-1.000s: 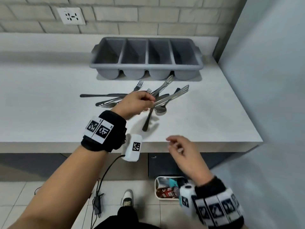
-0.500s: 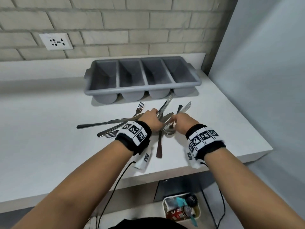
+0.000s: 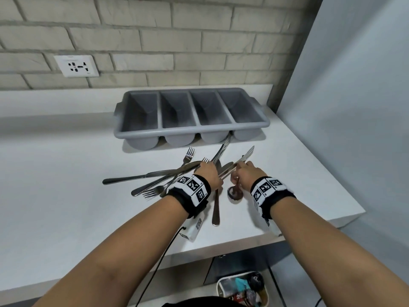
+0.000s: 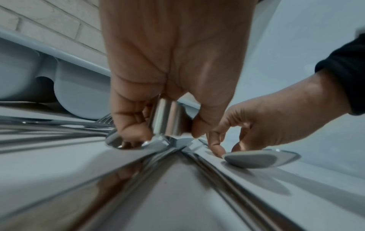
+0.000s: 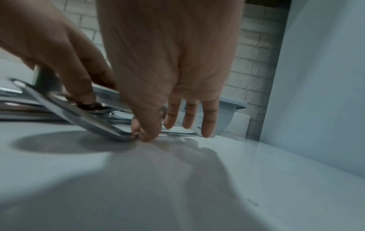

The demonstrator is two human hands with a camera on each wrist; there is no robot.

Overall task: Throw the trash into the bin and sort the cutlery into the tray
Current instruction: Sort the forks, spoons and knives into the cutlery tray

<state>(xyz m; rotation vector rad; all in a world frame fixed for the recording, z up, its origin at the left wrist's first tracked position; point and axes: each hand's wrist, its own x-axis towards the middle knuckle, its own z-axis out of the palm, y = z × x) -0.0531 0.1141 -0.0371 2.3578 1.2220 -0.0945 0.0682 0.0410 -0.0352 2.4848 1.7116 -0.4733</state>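
A grey four-compartment tray [image 3: 192, 127] stands empty at the back of the white counter. In front of it lies a loose pile of forks, knives and spoons [image 3: 155, 176]. My left hand [image 3: 209, 171] rests on the pile and grips two long cutlery pieces [image 3: 223, 149] that point toward the tray; shiny metal shows between its thumb and fingers [image 4: 168, 118]. Beside it, my right hand [image 3: 240, 171] pinches a spoon [image 3: 235, 192] near its neck with thumb and forefinger; its bowl [image 4: 260, 157] lies on the counter. Its other fingers [image 5: 187, 117] hang straight.
A grey wall panel [image 3: 354, 107] closes off the counter's right side, and brick wall with an outlet [image 3: 76, 66] runs behind. A white bin [image 3: 221, 286] holding trash sits on the floor below the counter's front edge. A cable hangs from my left wrist.
My right hand rose from below the counter edge to the pile and took hold of the spoon, whose bowl has slid toward me. My left hand lowered its cutlery onto the pile.
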